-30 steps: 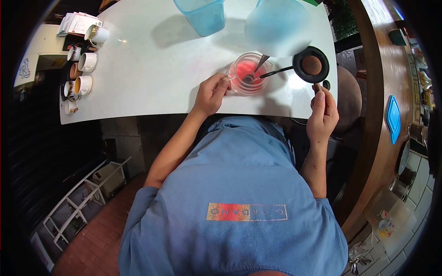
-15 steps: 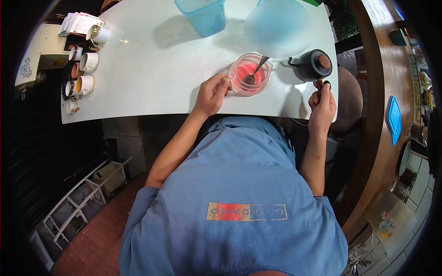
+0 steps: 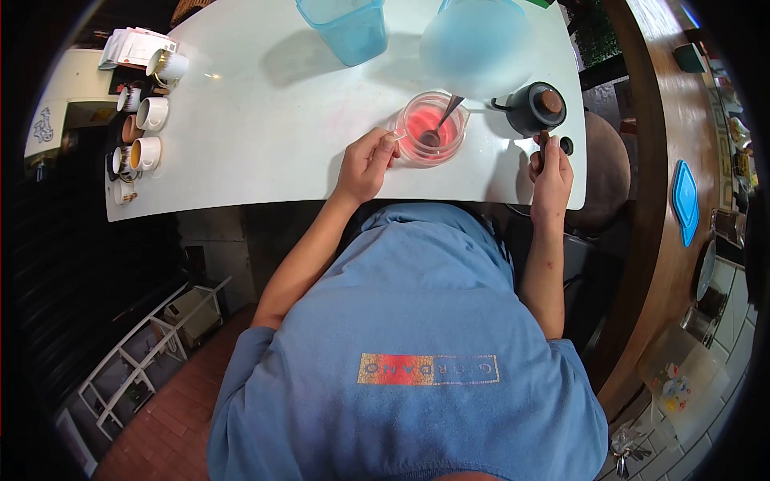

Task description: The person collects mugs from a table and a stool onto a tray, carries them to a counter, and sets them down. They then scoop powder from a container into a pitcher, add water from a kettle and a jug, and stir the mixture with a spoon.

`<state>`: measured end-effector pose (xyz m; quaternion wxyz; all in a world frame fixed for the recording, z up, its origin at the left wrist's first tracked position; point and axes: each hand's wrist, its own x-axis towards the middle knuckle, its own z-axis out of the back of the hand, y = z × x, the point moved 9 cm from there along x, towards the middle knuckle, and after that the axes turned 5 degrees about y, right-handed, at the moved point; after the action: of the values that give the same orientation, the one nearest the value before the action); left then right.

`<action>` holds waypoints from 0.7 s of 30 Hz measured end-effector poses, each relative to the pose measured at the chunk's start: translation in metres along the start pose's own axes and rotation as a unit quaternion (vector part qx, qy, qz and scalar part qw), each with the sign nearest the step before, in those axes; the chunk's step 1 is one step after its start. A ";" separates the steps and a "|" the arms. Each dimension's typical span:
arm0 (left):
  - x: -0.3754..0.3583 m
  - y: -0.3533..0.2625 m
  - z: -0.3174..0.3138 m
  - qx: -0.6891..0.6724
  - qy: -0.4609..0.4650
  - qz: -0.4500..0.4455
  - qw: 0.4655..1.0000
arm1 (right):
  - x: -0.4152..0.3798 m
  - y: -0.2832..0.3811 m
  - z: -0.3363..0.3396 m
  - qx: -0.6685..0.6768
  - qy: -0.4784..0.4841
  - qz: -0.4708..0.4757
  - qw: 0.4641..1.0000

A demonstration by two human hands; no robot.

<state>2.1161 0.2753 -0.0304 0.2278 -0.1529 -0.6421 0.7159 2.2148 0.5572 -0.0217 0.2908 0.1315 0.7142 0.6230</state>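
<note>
My left hand [image 3: 368,163] is closed around the handle of a clear jug [image 3: 405,152] near the table's front edge. Pink-red contents lie in the jug, and a metal spoon [image 3: 451,110] leans in it. My right hand [image 3: 551,175] grips the handle of a dark kettle [image 3: 525,119] whose lid has a wooden knob. Its thin spout points left toward the jug, apart from it. Just right of that handle, a small black round piece [image 3: 567,146] shows on the table.
Behind the jug stand a frosted, rounded container [image 3: 477,48] and a blue plastic tub [image 3: 353,36]. Several cups [image 3: 152,114] line the left edge of the white table [image 3: 265,136], with papers [image 3: 136,46] behind. A blue lid [image 3: 685,202] lies on the wooden counter at right.
The kettle and my right hand have shifted slightly left, closer to the jug. More of the black round piece shows beside the handle. My left hand stays on the jug.
</note>
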 end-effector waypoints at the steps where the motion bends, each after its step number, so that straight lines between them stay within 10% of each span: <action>1: 0.000 0.000 0.000 0.001 0.003 -0.001 1.000 | 0.000 0.000 0.000 0.000 -0.001 0.000 1.000; 7: 0.000 -0.001 0.000 0.000 0.003 -0.002 1.000 | -0.004 0.029 0.007 -0.301 -0.081 0.117 0.943; 9: 0.000 0.002 0.000 -0.004 0.002 0.002 1.000 | -0.055 0.103 -0.030 -0.439 -0.198 0.365 0.797; 12: -0.002 0.004 -0.001 -0.012 0.005 0.006 1.000 | -0.046 0.096 -0.083 -0.370 0.021 0.287 0.883; 21: -0.002 0.003 0.001 0.004 0.015 0.002 1.000 | -0.021 0.084 -0.138 -0.434 0.067 0.294 0.849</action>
<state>2.1172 0.2732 -0.0331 0.2369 -0.1639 -0.6352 0.7167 2.1367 0.4498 0.0722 0.0730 0.1537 0.3169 0.9331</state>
